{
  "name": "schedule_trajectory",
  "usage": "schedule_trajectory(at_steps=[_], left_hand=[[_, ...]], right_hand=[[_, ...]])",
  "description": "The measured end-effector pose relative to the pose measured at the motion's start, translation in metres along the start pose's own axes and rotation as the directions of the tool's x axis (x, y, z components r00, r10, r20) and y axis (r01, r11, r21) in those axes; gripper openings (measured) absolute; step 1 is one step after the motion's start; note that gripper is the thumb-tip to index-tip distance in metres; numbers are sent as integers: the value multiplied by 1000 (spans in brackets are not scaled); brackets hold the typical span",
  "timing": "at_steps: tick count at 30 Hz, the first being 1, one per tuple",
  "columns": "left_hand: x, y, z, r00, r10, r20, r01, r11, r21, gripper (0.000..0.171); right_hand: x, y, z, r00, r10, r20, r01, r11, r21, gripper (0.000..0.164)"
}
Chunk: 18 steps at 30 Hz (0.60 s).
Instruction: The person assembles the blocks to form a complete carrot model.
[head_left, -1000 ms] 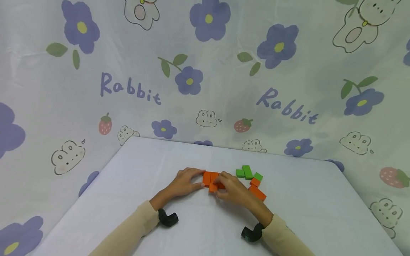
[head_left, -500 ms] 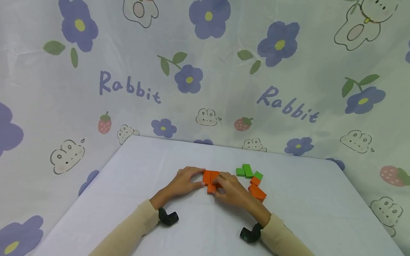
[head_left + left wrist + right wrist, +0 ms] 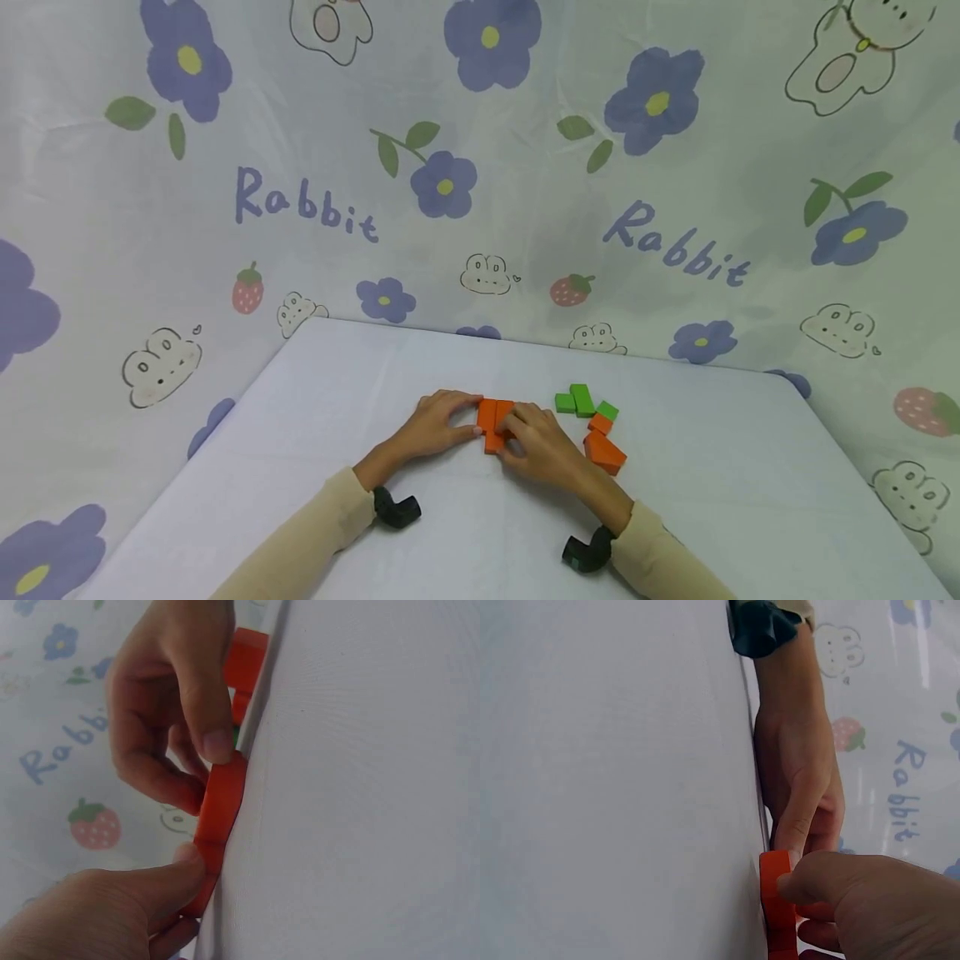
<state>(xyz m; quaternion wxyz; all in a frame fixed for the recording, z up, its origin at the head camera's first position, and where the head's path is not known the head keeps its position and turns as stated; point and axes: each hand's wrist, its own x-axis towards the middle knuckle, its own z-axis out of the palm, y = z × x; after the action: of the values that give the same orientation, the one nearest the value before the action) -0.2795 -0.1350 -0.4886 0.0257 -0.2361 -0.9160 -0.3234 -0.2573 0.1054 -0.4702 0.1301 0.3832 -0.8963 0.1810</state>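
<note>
Flat orange blocks point(image 3: 487, 413) lie side by side in a small group on the white table. My left hand point(image 3: 427, 429) holds the left end of this group, thumb on the near side and index finger at the far corner. A smaller orange block point(image 3: 492, 442) sits against the group's near side. My right hand point(image 3: 543, 443) pinches this block; in the left wrist view its thumb presses the block's end point(image 3: 226, 787) and a finger rests on its top. In the right wrist view the right thumb lies on the orange block point(image 3: 776, 889). The right hand hides part of the group.
Right of the right hand lie a large orange block point(image 3: 604, 452), a small orange one point(image 3: 600, 423) and several green blocks point(image 3: 581, 400). Black camera mounts point(image 3: 396, 508) are strapped at both wrists. A printed curtain point(image 3: 525, 208) hangs behind the table.
The near orange block has slid slightly left along the group, with my right hand shifting along with it. My left hand stays in place. More of the large orange block now shows.
</note>
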Motion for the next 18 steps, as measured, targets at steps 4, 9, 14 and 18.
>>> schedule_trajectory(at_steps=[4, 9, 14, 18], left_hand=[[0, 0, 1, 1000, -8, 4, 8, 1000, 7, 57], [0, 0, 2, 1000, -5, 4, 5, 1000, 1, 57], [0, 2, 1, 1000, -1, 0, 1, 1000, 2, 57], [0, 2, 0, 1000, 3, -4, -3, 1000, 6, 58]], right_hand=[[-1, 0, 0, 999, -29, -22, 29, 1000, -13, 24], [-3, 0, 1, 999, -37, -26, 36, 999, -19, 21], [-3, 1, 1, 1000, -24, -15, 24, 1000, -9, 20], [-3, 1, 1, 1000, -12, 1, 12, 1000, -5, 19]])
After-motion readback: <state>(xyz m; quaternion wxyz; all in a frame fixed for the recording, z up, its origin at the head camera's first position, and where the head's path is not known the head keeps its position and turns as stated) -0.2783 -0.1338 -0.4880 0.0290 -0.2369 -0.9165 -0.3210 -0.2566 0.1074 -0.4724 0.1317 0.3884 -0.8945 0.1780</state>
